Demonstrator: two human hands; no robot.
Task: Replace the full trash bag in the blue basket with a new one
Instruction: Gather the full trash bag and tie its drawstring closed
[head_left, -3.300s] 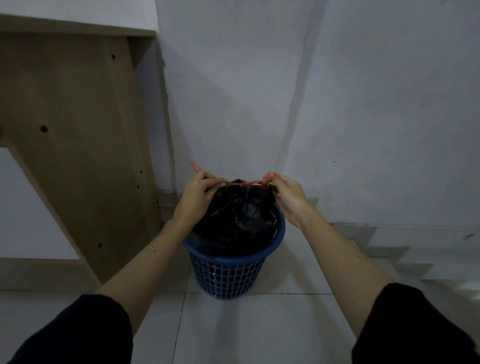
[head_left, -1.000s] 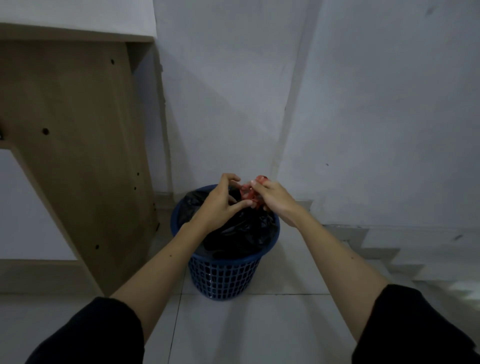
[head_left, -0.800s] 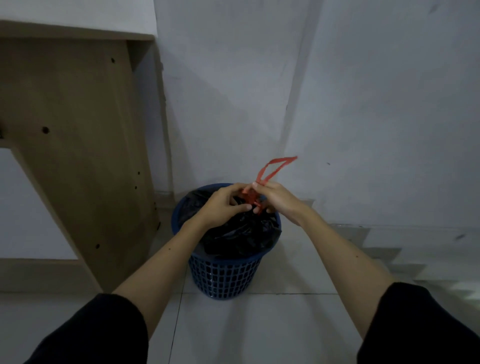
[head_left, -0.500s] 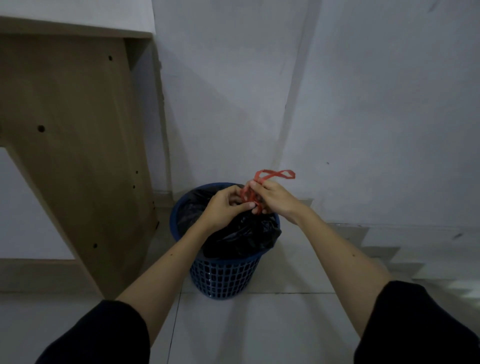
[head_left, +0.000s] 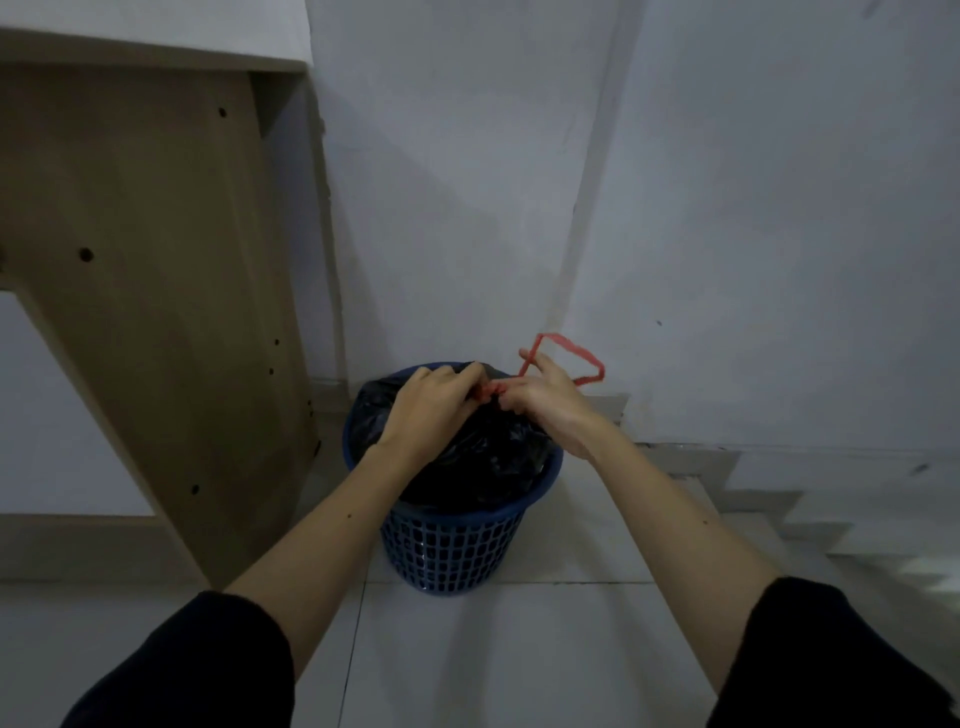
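Tying step: left hand (head_left: 431, 402) and right hand (head_left: 545, 397) both pinching red plastic drawstring (head_left: 563, 358) atop full black trash bag (head_left: 483, 452). Next: cinch knot, lift from blue mesh basket (head_left: 452, 545).

1. Blue basket (head_left: 451, 551): moulded plastic lattice.
2. Black trash bag (head_left: 483, 452): thin crinkled plastic, faint sheen.
3. Panel (head_left: 156, 291): matt wood laminate.
4. Floor (head_left: 493, 654): smooth glossy tile.

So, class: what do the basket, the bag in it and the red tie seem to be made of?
Blue basket: moulded plastic, judging by its lattice wall. Black bag: thin glossy plastic film, crinkled. Red drawstring: probably a plastic strip, holding a loop.
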